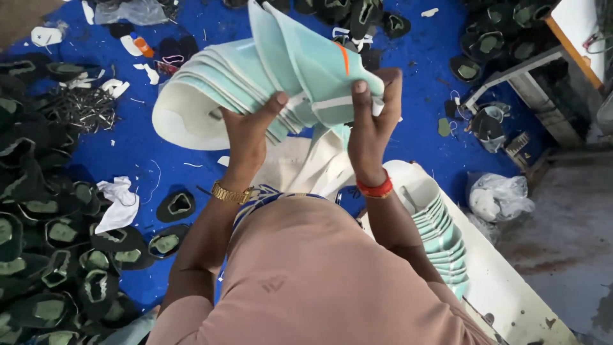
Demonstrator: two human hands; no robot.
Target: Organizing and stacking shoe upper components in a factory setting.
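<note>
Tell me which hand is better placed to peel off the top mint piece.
Probably the right hand: its thumb already pinches the lifted top piece, while the left hand grips the fanned stack from below, steadying it.

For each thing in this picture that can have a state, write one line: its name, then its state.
Left hand: gripping the fanned stack.
Right hand: pinching the top piece.
Mint and white stack: held up, fanned out.
Top piece: bent upward.
Second stack: lying in a row.
Black pieces: heaped loosely.

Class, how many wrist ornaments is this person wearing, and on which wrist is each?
2: a gold watch on the left wrist, and a red bangle on the right wrist. Both hands grip the mint fabric pieces.
</note>
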